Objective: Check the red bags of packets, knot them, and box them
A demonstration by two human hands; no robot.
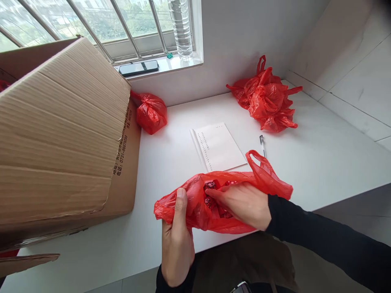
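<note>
A red plastic bag lies open at the table's front edge, its mouth facing up. My left hand grips the bag's left side, thumb on the outside near the rim. Inside are several small red wrapped packets with dark printing; their exact kind is unclear. My right hand reaches into the mouth from the right, touching the packets. One of its fingers is stretched out to the left, and the others are partly hidden by the hand and the bag. A loop handle of the bag stands up behind my right wrist.
A large cardboard box with raised flaps fills the left side. A tied red bag sits beside it. Behind my bag lie a white notebook and a pen. Crumpled red bags lie back right. The windowsill holds a phone and a bottle.
</note>
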